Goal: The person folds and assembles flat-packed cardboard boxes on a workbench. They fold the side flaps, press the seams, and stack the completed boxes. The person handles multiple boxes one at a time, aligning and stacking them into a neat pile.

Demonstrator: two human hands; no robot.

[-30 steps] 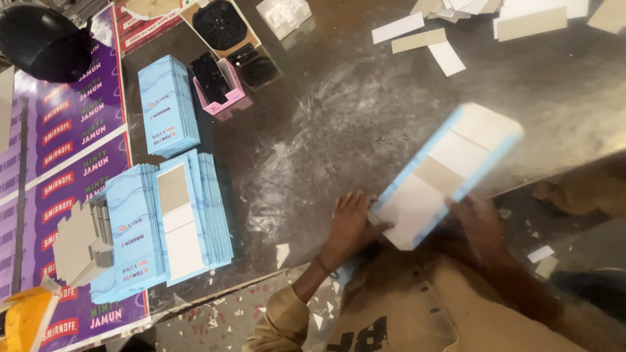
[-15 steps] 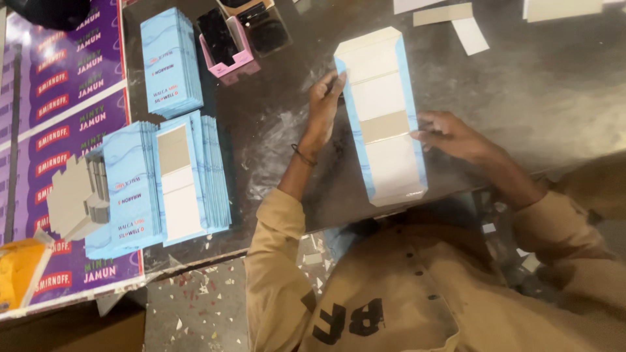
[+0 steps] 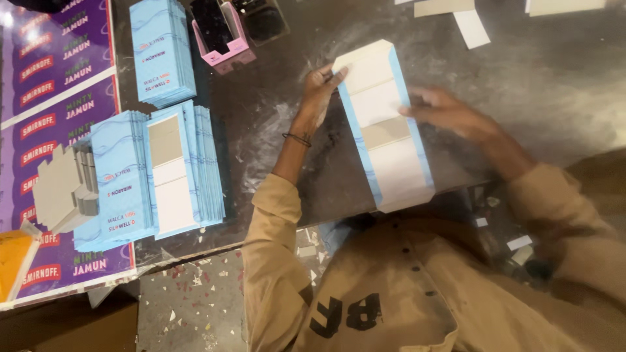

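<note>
A: Hands on the long blue-edged carton blank (image 3: 385, 127) — left hand (image 3: 321, 88) pinching its far corner, right hand (image 3: 443, 112) spread flat along the right edge, blurred. Both apart, one each side

B: Where's it lying?

A: Flat, plain side up, on the dusty dark table (image 3: 554, 98), running lengthwise away from the person. Two-sided hold likely keeps it square

B: Others?

A: Fanned stack of blanks (image 3: 163, 173) well to the left; second stack (image 3: 160, 52) beyond, beside a pink box (image 3: 225, 39)

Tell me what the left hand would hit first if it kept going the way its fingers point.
Likely nothing soon: beyond the left hand, touching the flat carton blank, bare dark table runs to the picture's edge; the pink box sits aside.
</note>
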